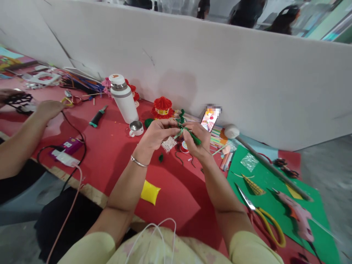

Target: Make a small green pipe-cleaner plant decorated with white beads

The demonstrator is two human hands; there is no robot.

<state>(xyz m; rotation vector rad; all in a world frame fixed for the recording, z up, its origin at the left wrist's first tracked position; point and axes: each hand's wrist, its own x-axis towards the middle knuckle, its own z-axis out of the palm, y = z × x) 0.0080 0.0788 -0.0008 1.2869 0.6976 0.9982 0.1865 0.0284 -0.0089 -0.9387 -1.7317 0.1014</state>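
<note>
Leftmost, a co-worker's hand [49, 109] rests on the red table [110, 141], well apart from the wearer's two. Next come the flask [125, 104] and its cup [136, 128], the cup just beside the left hand [158, 134]. That hand reaches in from the left, thumb and fingers pinched at the far-left end of the green piece [194, 137]. Below its fingertips lie white beads [169, 144], then a red spool [184, 146]. The piece sits up between the hands, its long axis slanting from the left fingertips down toward the right palm, so most of its length lies nearer the right hand [202, 136], whose fingers close around it. The hands are near each other; whether their fingertips touch, I cannot tell. Beyond the right hand stands a phone [210, 118]; farther right lie scissors [260, 214] and a glue gun [298, 216].
</note>
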